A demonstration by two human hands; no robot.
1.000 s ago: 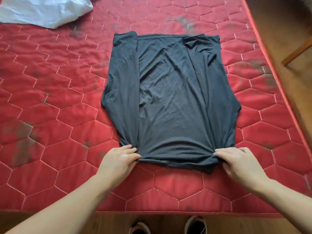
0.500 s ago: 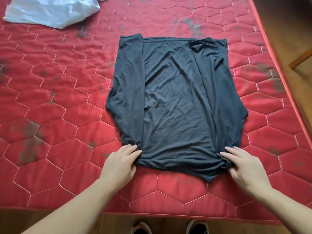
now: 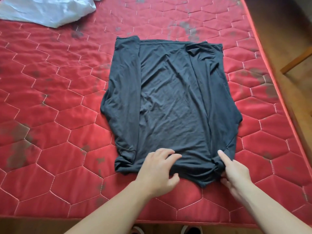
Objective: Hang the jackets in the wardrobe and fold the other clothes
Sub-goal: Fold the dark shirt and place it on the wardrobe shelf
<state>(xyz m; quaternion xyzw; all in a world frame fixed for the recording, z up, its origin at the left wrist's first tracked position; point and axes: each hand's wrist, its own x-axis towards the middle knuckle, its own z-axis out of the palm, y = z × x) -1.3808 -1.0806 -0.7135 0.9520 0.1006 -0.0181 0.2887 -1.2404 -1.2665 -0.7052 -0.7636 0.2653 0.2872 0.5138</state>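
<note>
A dark grey long-sleeved shirt (image 3: 172, 105) lies flat on the red quilted mattress (image 3: 50, 102), with both sleeves folded in along its sides. My left hand (image 3: 158, 168) rests on the middle of the near hem, fingers spread over the cloth and thumb apart. My right hand (image 3: 234, 173) is at the near right corner. It pinches the bunched hem between thumb and fingers, with the index finger stretched out on the fabric. The near left corner of the shirt lies loose and crumpled.
A white garment (image 3: 45, 9) lies crumpled at the far left of the mattress. The mattress's right edge (image 3: 270, 68) borders a wooden floor with a wooden furniture leg (image 3: 297, 63). My shoes (image 3: 190, 230) show below the near edge.
My left hand has left the shirt's near left corner and slid right to the middle of the hem. My right hand stays on the near right corner, which is now more bunched.
</note>
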